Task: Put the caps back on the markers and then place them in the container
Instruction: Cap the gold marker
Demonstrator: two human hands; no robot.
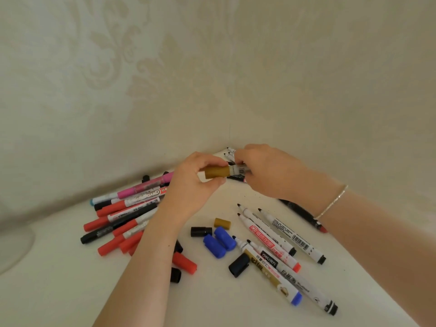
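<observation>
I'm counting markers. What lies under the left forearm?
Under the left forearm run the ends of red-capped markers and a black cap. How many continue beneath it is hidden.

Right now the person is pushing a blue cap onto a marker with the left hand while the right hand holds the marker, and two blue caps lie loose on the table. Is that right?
Not quite: the head view shows the cap in the left hand is gold, not blue. The right hand does hold the marker, and two blue caps do lie loose on the table.
</observation>
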